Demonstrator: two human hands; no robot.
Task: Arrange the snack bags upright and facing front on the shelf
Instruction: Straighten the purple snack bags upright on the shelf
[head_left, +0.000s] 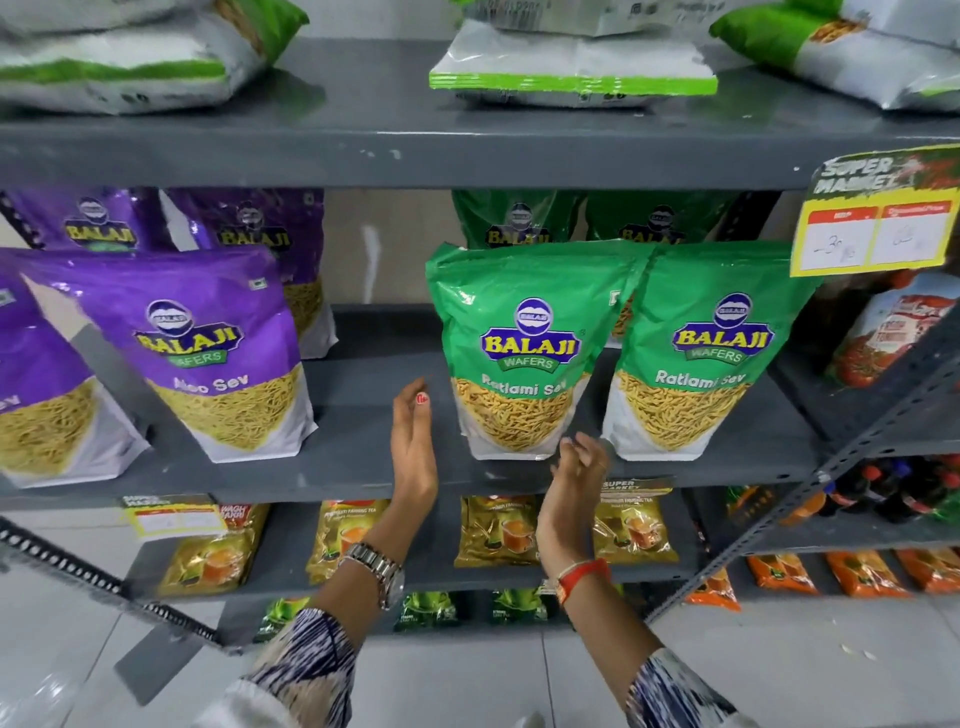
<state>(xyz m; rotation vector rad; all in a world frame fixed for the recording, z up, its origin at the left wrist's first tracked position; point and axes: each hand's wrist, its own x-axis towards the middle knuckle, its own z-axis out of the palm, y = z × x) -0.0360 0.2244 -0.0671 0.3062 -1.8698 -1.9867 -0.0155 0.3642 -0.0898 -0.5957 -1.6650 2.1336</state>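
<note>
Wide bare gap on the grey shelf (363, 415) between the purple bag (208, 358) on the left and the green bag (519, 353) on the right. Room there to reach far back. No gap between that green bag and the second green bag (696, 353): touching at the top. Low shelf above (415, 156), blocking from the top.

Two green Ratlami Sev bags stand upright on the grey shelf (374, 457), fronts facing out: one in the middle (519, 353), one to its right (711, 353), their top corners overlapping. Left of a gap, a purple Aloo Sev bag (197, 353) tilts slightly. Behind stand more purple bags (104, 223) and, seemingly, green ones (519, 218), dim.
</note>
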